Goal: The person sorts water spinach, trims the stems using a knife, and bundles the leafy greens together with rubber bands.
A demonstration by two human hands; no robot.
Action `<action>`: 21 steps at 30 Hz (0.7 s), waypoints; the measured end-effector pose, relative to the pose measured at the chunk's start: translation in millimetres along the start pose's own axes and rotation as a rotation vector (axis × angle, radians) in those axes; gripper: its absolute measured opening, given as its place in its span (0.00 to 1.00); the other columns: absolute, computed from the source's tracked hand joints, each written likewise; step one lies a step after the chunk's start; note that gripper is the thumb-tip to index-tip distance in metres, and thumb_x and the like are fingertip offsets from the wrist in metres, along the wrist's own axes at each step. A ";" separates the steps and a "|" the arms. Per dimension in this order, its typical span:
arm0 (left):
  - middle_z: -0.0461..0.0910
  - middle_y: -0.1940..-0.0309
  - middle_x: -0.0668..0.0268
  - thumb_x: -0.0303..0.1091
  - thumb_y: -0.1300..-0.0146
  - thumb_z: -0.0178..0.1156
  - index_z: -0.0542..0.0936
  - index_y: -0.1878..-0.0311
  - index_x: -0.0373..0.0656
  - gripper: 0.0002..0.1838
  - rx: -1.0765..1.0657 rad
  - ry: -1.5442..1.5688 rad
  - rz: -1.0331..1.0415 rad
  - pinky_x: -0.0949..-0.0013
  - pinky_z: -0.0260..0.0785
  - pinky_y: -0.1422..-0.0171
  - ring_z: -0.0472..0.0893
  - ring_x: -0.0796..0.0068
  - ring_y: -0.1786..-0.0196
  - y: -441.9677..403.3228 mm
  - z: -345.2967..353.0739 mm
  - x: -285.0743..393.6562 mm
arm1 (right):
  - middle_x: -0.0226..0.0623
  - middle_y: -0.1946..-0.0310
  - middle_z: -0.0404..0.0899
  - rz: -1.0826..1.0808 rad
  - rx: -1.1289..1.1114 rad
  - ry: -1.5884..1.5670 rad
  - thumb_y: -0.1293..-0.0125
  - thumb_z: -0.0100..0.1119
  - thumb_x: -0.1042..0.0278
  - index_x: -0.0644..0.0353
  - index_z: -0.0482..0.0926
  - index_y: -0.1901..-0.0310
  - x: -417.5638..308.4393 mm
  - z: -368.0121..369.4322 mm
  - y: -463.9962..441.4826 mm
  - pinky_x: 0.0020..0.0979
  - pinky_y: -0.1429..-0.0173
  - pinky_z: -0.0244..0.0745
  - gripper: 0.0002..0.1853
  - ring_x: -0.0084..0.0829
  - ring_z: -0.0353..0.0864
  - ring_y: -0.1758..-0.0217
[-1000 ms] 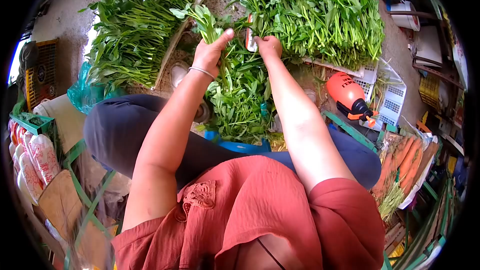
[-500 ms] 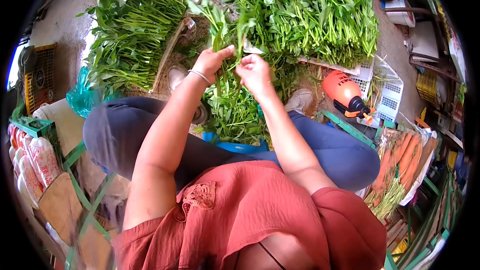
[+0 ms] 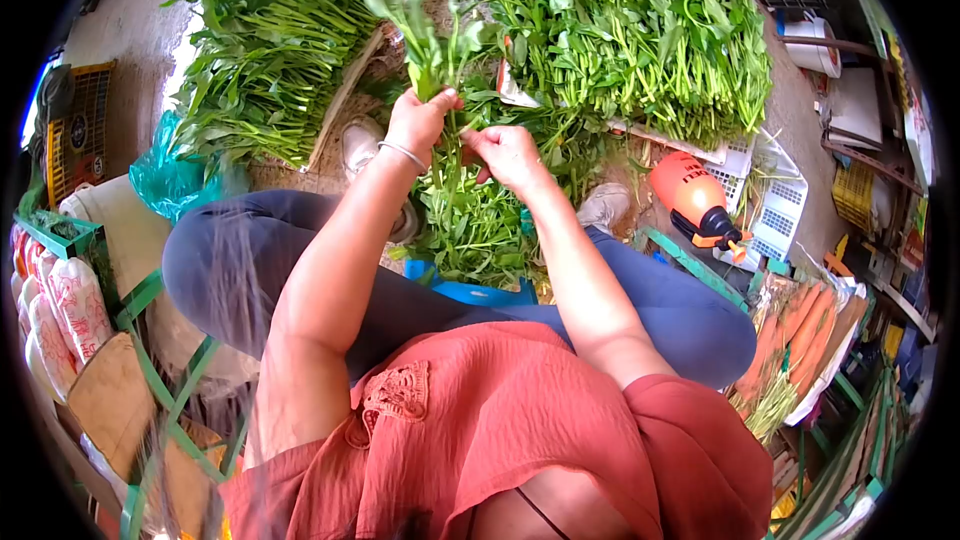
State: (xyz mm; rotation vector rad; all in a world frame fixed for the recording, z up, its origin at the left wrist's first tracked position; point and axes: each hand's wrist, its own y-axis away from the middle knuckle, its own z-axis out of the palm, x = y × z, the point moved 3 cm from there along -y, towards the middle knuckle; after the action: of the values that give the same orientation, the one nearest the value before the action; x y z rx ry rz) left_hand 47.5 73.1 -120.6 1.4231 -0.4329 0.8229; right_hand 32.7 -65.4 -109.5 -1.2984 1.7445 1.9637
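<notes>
My left hand (image 3: 418, 125) is closed around a small bunch of long-leaved greens (image 3: 425, 55) that look like water spinach, leaves pointing away from me. Just to its right, my right hand (image 3: 508, 155) has its fingertips pinched together at the stems under that bunch; a thin stem seems to be between them, partly hidden. Beneath both hands lies a loose heap of the same greens (image 3: 480, 230), between my feet. Stacked greens (image 3: 620, 40) rise at the far right, and another stack (image 3: 270, 60) lies at the far left with its cut stems towards the middle.
An orange spray bottle (image 3: 690, 195) stands right of my right foot, beside a white plastic crate (image 3: 780, 205). Carrots (image 3: 800, 330) lie at the right. A teal plastic bag (image 3: 178, 175) sits by my left knee. Green metal frames (image 3: 150, 290) flank me.
My right hand's fingertips have moved slightly left and down along the stems, nearer to my left hand. My left hand now wraps more tightly round the bunch. The view has shifted slightly.
</notes>
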 end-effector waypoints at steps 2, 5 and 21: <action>0.75 0.75 0.72 0.30 0.43 0.53 0.73 0.64 0.45 0.04 0.206 0.070 0.083 0.79 0.56 0.82 0.73 0.82 0.78 0.4 -7.4 5.4 | 0.34 0.77 0.79 0.020 0.079 0.178 0.41 0.53 0.56 0.61 0.78 0.71 19.1 -11.1 -32.4 0.28 0.70 0.72 0.15 0.25 0.76 0.82; 0.74 0.75 0.71 0.31 0.42 0.52 0.72 0.64 0.45 0.04 0.231 0.208 0.133 0.80 0.55 0.83 0.75 0.81 0.77 3.4 -8.4 11.3 | 0.35 0.75 0.79 -0.237 0.397 0.593 0.40 0.49 0.64 0.59 0.77 0.68 20.4 -28.8 -79.9 0.30 0.66 0.72 0.09 0.31 0.79 0.74; 0.79 0.70 0.67 0.34 0.41 0.52 0.72 0.62 0.43 0.07 0.285 0.165 0.062 0.79 0.58 0.79 0.76 0.80 0.73 -4.3 -17.2 15.4 | 0.33 0.71 0.80 -0.213 0.368 0.525 0.50 0.59 0.70 0.60 0.79 0.75 -7.8 -55.5 -192.5 0.31 0.63 0.74 0.04 0.33 0.78 0.72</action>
State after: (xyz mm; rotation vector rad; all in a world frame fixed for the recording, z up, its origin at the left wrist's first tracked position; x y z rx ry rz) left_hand 57.3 93.7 -115.0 1.5942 -0.2402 1.0759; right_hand 190.5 -58.2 -233.0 -1.8670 1.9546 1.1777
